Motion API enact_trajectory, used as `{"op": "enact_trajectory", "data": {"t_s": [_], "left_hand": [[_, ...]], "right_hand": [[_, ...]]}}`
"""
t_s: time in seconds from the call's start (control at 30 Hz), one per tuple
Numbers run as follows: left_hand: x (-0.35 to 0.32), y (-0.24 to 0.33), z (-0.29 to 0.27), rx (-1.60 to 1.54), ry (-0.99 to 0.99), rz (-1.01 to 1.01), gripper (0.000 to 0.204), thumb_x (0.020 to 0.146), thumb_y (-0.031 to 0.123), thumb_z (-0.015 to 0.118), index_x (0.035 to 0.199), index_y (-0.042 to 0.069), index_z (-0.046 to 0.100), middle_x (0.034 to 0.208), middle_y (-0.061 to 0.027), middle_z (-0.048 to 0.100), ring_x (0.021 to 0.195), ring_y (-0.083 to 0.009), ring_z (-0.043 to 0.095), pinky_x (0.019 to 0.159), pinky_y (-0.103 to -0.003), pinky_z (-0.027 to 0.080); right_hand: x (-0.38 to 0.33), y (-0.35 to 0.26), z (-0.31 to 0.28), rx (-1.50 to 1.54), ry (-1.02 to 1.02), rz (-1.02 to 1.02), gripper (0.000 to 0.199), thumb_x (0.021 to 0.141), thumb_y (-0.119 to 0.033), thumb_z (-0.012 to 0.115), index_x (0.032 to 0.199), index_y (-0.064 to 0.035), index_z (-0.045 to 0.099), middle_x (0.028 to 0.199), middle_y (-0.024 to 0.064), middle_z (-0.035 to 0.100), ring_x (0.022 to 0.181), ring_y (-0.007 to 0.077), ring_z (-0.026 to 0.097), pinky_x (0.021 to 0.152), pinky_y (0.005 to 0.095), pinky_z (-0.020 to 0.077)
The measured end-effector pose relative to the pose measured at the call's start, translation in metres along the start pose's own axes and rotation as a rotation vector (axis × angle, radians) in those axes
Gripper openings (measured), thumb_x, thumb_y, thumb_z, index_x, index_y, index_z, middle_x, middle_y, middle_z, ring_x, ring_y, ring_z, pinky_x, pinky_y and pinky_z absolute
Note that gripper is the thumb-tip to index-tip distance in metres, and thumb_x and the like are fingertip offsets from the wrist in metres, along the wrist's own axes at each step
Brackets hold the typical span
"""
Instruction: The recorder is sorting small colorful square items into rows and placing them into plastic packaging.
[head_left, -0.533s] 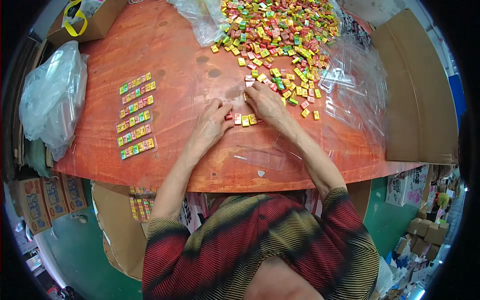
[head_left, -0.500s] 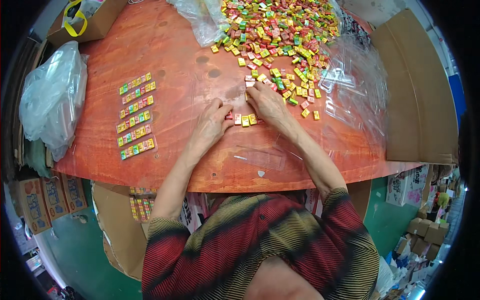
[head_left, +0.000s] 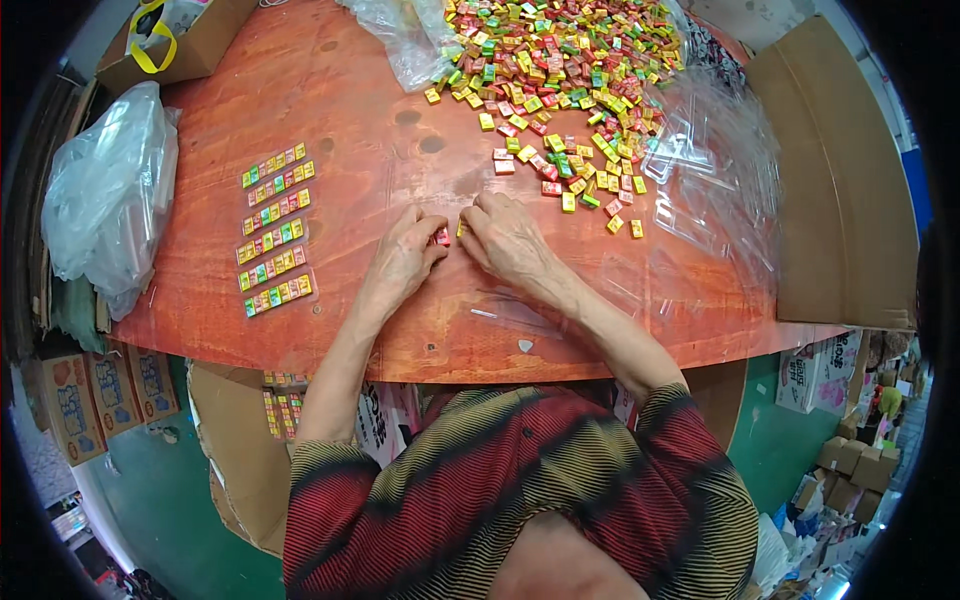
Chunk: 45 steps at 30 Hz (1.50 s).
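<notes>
At frame centre, both hands are lying palm-down on the table (head_left: 330, 90), left hand (head_left: 405, 255) and right hand (head_left: 508, 235) each with grip pinching the small candy pieces (head_left: 447, 235) between their fingertips.

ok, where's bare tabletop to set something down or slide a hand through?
Bare patches: between the finished candy rows and the left hand; the near table edge below those rows. Crowded: the loose candy pile at the far side, and the clear plastic trays beyond the right hand.

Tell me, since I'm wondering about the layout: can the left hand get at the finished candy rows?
Probably yes. The left hand rests on bare table, with the candy rows to its left and nothing lying between.
</notes>
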<state>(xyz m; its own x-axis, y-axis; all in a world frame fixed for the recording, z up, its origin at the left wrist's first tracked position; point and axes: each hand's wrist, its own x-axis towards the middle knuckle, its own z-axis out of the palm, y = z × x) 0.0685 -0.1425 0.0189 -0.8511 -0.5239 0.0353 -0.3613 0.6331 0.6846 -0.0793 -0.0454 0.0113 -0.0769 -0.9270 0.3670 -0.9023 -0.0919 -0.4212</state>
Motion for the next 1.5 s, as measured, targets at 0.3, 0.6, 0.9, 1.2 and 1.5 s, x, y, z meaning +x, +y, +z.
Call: {"op": "enact_trajectory", "data": {"t_s": [0.3,0.6,0.9,1.2,1.5], "left_hand": [[-0.002,-0.001,0.002,-0.049,0.022,0.029,0.060,0.063,0.004,0.072,0.117,0.002,0.048,0.101,-0.0130,0.053,0.094,-0.0281,0.054,0.080,-0.035,0.045],[0.006,0.006,0.009,0.004,0.072,0.114,0.052,0.064,0.016,0.073,0.112,0.009,0.055,0.091,-0.0136,0.049,0.084,-0.0300,0.053,0.073,-0.038,0.044],[0.011,0.003,0.018,0.125,0.088,0.137,0.046,0.064,0.023,0.073,0.105,0.010,0.059,0.086,-0.0095,0.050,0.080,-0.0286,0.055,0.068,-0.039,0.045],[0.004,0.005,0.005,0.119,-0.010,0.138,0.051,0.060,0.021,0.075,0.105,0.009,0.056,0.091,-0.0142,0.046,0.083,-0.0316,0.054,0.068,-0.040,0.045],[0.000,0.006,0.005,0.037,0.076,0.140,0.045,0.065,0.011,0.072,0.105,0.004,0.055,0.092,-0.0136,0.048,0.083,-0.0319,0.054,0.070,-0.040,0.045]], "right_hand": [[-0.003,0.008,0.001,-0.058,-0.042,-0.028,0.020,0.075,-0.015,0.061,0.088,-0.0008,0.055,0.083,0.0152,0.050,0.078,0.0313,0.051,0.069,0.0393,0.0417],[-0.017,0.016,-0.050,0.000,-0.065,0.192,0.031,0.076,-0.016,0.062,0.105,-0.0078,0.056,0.093,0.0119,0.053,0.087,0.0291,0.054,0.073,0.0371,0.0448],[-0.022,0.014,-0.027,-0.123,-0.103,0.068,0.033,0.071,-0.014,0.066,0.102,-0.0072,0.056,0.096,0.0122,0.052,0.089,0.0288,0.051,0.075,0.0376,0.0425],[-0.029,0.015,-0.037,0.010,-0.317,0.285,0.043,0.070,-0.014,0.068,0.108,-0.0050,0.050,0.099,0.0126,0.049,0.092,0.0303,0.053,0.072,0.0384,0.0458],[-0.026,0.010,-0.035,-0.175,-0.174,0.181,0.040,0.070,-0.019,0.068,0.105,-0.0085,0.053,0.098,0.0102,0.050,0.092,0.0268,0.050,0.076,0.0387,0.0407]]}}
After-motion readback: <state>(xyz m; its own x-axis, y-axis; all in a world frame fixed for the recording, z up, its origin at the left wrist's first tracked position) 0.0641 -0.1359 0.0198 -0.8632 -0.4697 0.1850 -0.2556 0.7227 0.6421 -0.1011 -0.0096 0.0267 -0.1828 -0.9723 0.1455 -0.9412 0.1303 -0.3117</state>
